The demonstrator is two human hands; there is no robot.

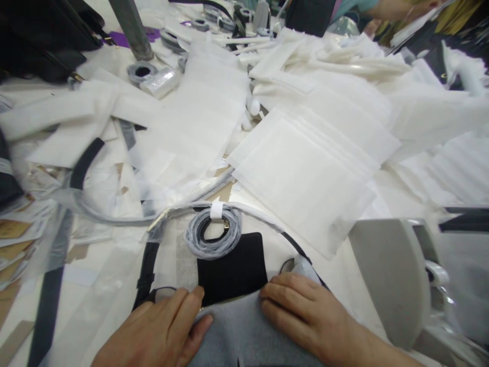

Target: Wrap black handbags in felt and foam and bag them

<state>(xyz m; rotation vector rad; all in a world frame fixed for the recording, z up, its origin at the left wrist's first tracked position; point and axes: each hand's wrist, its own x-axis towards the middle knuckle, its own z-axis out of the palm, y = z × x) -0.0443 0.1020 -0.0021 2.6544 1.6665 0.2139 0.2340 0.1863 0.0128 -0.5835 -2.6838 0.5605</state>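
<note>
A grey bag [237,331] with a zipper along its top edge lies at the bottom middle. My left hand [164,323] is closed on the left part of that edge, thumb and fingers bent over the fabric. On the right part, the curled fingers of my right hand [301,311] grip the same edge. Between my hands a flat black panel [233,270] shows beyond the zipper. A coiled strap [193,239] in clear wrap with a white band rests partly over the panel. The bag's dark handle strap [147,265], partly in wrap, arches around the coil.
White foam sheets [305,178] are heaped across the table's middle and right. A grey tape dispenser [393,275] stands at right. Tape rolls [141,72] lie near a metal post [132,30]. Black bags [42,35] sit back left. Another person's arm [401,10] shows at the back.
</note>
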